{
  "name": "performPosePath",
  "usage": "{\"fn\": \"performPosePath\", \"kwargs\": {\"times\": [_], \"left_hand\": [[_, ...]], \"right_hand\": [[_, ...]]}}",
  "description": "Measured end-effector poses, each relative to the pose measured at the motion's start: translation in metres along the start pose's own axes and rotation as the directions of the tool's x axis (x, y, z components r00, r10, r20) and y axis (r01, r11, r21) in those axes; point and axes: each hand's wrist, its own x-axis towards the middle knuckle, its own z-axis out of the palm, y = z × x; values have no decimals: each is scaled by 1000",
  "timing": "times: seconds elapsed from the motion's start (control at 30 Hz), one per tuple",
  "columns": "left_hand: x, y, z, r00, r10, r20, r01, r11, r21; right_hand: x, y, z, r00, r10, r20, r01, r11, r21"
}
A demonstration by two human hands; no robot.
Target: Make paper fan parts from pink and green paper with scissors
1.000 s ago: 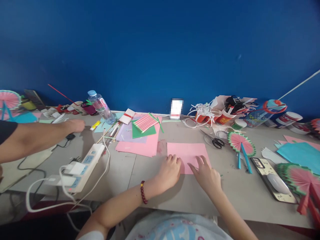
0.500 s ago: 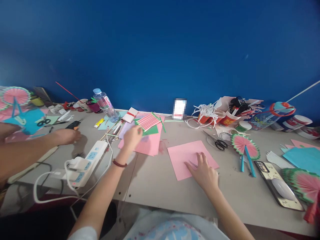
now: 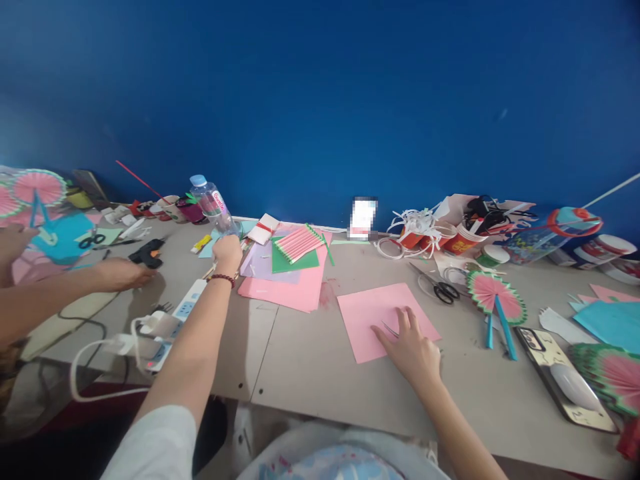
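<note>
The pink sheet [image 3: 385, 319] lies flat on the table [image 3: 320, 373] straight ahead of me, a touch to my right. It is nearly square and turned slightly, so its near edge runs down toward my right. My right hand [image 3: 413, 350] is by far the nearer one. It rests palm down on the sheet's near right part, fingers spread wide and pointing away toward the far left corner, pressing the paper and holding nothing.

My left hand [image 3: 227, 252] is well apart from the sheet, stretched out far to its left and beyond it, at the base of the water bottle [image 3: 214, 208]. The bottle leans with its blue cap away and to the left, so its long axis runs roughly on from my forearm. The hand is curled with its back to me, and I cannot tell whether the fingers have closed on the bottle or only touch it.

Between that hand and the sheet sits a stack of coloured paper [image 3: 287, 283]. Just beyond the sheet's right corner lie scissors [image 3: 440, 291], and past them a paper fan [image 3: 495, 297]. Left of the sheet, under my left forearm, is a power strip [image 3: 173, 320]. Further left another person's hand [image 3: 120, 273] rests near a glue gun [image 3: 146, 253].
</note>
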Motion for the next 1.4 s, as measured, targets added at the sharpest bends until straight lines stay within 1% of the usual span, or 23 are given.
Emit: {"fn": "performPosePath", "kwargs": {"times": [0.13, 0.23, 0.33, 0.4, 0.5, 0.57, 0.6, 0.63, 0.73, 0.8, 0.9, 1.03, 1.13, 1.23, 1.3, 1.33, 1.4], "left_hand": [[4, -3, 2, 1000, 2, -15, -2, 1000, -17], [2, -6, 1, 999, 27, -45, -29, 999, -44], [-6, -4, -4, 990, 69, -127, -80, 994, -79], [-14, 4, -8, 978, 94, -184, -114, 988, -102], [-27, 31, -14, 953, 174, -248, -212, 968, -135], [-35, 56, -17, 894, 316, -318, -387, 902, -191], [-39, 69, -18, 864, 393, -316, -466, 862, -202], [-43, 82, -18, 846, 440, -302, -508, 837, -204], [-54, 117, -14, 798, 530, -286, -592, 778, -209], [-60, 134, -8, 765, 582, -276, -642, 725, -250], [-62, 150, 2, 754, 616, -228, -655, 684, -320], [-57, 157, 11, 769, 610, -189, -632, 683, -366], [-52, 154, 15, 778, 594, -207, -622, 676, -397], [-52, 150, 16, 764, 599, -238, -637, 647, -418], [-54, 149, 16, 735, 626, -261, -670, 610, -422], [-56, 150, 16, 706, 650, -283, -701, 580, -415], [-60, 153, 13, 633, 694, -342, -768, 510, -386]], "right_hand": [[-1, 0, 1, 1000, -4, -14, 4, 1000, -4], [0, 0, 1, 1000, -13, -21, 13, 1000, 4], [0, 0, 2, 999, -14, -30, 14, 1000, 5], [1, 1, 2, 1000, -9, -26, 9, 1000, -4], [1, 1, 2, 1000, -5, -17, 4, 1000, -13], [1, 1, 2, 1000, -5, -14, 5, 1000, -13], [1, 1, 3, 1000, -6, -12, 6, 1000, -11], [1, 2, 3, 1000, -8, -10, 8, 1000, -8], [2, 4, 5, 1000, -14, -7, 14, 1000, -1], [2, 5, 5, 1000, -10, -7, 10, 1000, 5], [2, 6, 5, 1000, -3, 8, 3, 1000, 21], [3, 6, 6, 1000, -1, 12, 0, 999, 37], [4, 7, 7, 1000, 8, 13, -9, 999, 39], [4, 8, 8, 1000, 3, 9, -3, 999, 41], [4, 8, 8, 1000, -1, 4, 1, 999, 36], [4, 8, 8, 1000, -1, 4, 1, 1000, 31], [4, 8, 8, 1000, -3, 7, 3, 1000, 26]]}}
